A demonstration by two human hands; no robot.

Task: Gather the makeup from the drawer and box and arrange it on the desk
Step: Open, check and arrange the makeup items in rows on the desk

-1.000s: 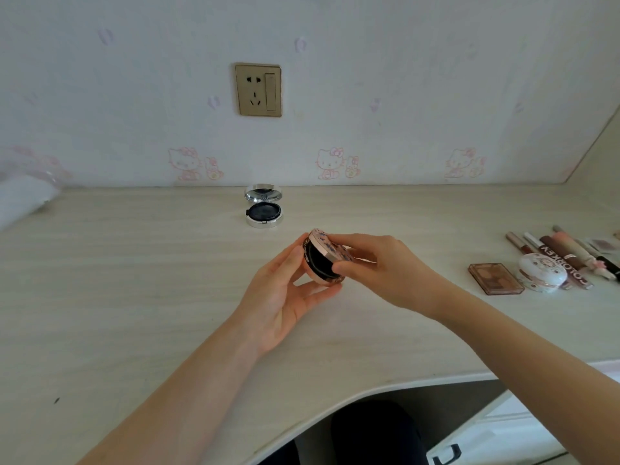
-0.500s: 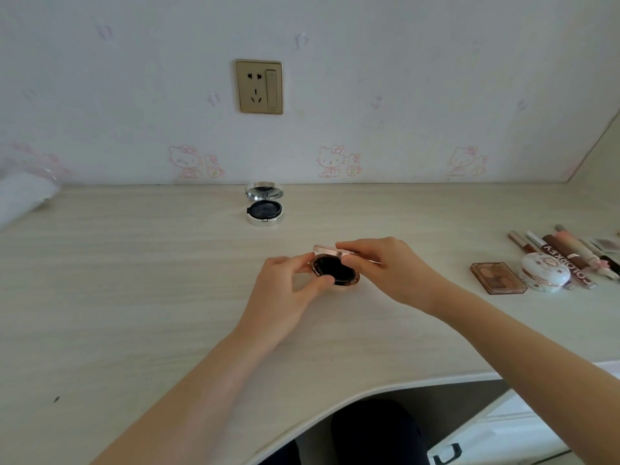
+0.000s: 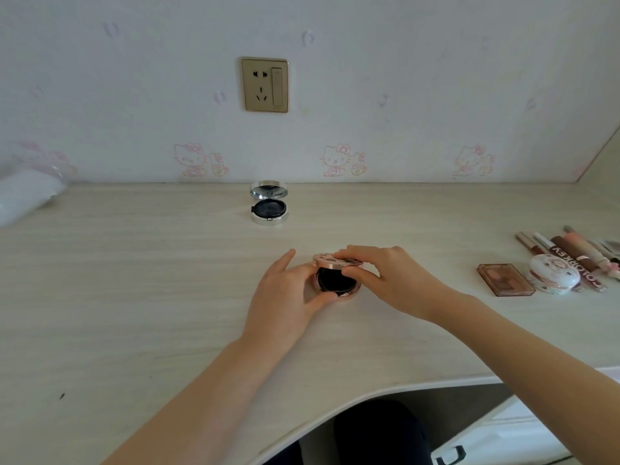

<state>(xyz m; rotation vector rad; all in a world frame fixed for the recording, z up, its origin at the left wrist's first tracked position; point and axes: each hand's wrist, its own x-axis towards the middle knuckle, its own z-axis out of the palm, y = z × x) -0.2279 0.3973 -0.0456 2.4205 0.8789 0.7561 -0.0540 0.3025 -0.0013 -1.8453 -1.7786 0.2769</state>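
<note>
- The rose-gold compact [image 3: 336, 280] rests on the counter [image 3: 134, 297] near its middle, with its patterned lid partly raised over a dark inside.
- The left hand [image 3: 285, 297] holds the compact's base from the left. Its grip is clamped on the base, thumb at the near edge and a finger at the far side.
- The right hand [image 3: 392, 280] pinches the lid's rim, its grip clamped between thumb and fingers.
- A silver compact [image 3: 269, 203] stands open near the wall, well apart from the hands.
- At the right lie a brown eyeshadow palette [image 3: 505, 279], a white round case [image 3: 553, 274] just beside it, and a row of tubes and pencils [image 3: 570, 250].
- A wall socket [image 3: 265, 84] sits above the silver compact.
</note>
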